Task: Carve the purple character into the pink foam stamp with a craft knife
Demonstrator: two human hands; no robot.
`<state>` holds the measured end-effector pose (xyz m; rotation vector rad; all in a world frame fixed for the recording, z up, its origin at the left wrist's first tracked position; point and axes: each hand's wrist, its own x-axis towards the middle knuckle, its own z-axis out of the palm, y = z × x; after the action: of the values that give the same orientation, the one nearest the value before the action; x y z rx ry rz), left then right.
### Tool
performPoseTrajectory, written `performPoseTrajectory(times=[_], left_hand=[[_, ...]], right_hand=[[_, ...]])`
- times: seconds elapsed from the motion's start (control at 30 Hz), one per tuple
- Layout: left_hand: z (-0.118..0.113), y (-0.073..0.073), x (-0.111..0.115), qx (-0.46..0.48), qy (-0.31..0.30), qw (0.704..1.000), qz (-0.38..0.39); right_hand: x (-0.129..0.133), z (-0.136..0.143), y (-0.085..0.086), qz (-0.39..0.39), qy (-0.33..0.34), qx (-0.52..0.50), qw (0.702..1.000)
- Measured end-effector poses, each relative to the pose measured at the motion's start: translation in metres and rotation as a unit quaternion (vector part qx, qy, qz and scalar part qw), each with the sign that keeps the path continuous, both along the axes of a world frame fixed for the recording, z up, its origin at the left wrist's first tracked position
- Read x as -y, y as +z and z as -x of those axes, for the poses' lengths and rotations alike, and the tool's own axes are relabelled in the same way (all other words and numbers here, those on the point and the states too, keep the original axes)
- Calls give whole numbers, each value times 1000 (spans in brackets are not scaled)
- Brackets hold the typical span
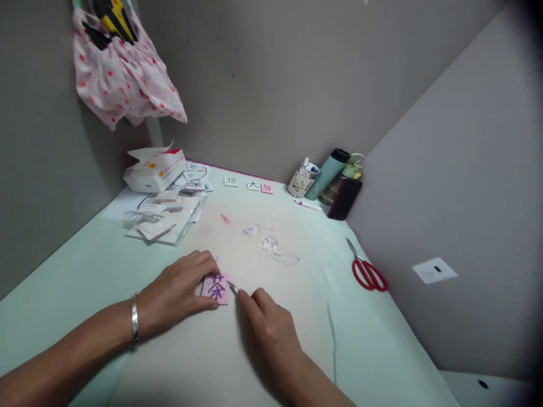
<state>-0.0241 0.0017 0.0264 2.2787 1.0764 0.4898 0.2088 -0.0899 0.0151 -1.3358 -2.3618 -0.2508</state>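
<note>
Far left, upper wall: pink dotted cloth bag (127,73) hanging, yellow-and-black tool handles sticking out of it.

Left back of desk (76,271): opened white carton (155,168), loose plastic sleeves and small blanks (163,217) spread in front of it. Behind, a row of small lettered tiles (250,184) near the wall, one of them pink.

Left hand (180,291), bracelet on the wrist, lies flat with fingers pinning the pink block (216,288) to the desk; grip closed down on it from the left edge. Block sits near the centre front, a purple character drawn on its face.

Right hand (267,325) pinches a thin carving blade (232,287), tip at the block's right edge, touching or just beside it. Grip closed on the tool.

Progress, judged: the character is fully drawn; whether any of it is cut away is too small to tell. Pale shavings (269,244) and a blue curl lie beyond the block, so some cutting has taken place on this surface. Most carving looks left to do.

Right: cup of pens (302,181), teal flask (328,169), dark case (344,199), loose marker (309,205), red scissors (368,271).

Surface: pale green cover, worn whitish in the middle. Grey partition walls on three sides.
</note>
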Motion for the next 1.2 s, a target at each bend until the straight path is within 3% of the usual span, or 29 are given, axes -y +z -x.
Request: performPoseTrajectory(times=[1.0,1.2], left_hand=[[-1,2,0,-4,2,1000,6],[-1,4,1,-5,4,1000,11]], right_hand=[[-11,11,1,-4,-38,31,999],[-6,0,-2,20,-51,-34,998]])
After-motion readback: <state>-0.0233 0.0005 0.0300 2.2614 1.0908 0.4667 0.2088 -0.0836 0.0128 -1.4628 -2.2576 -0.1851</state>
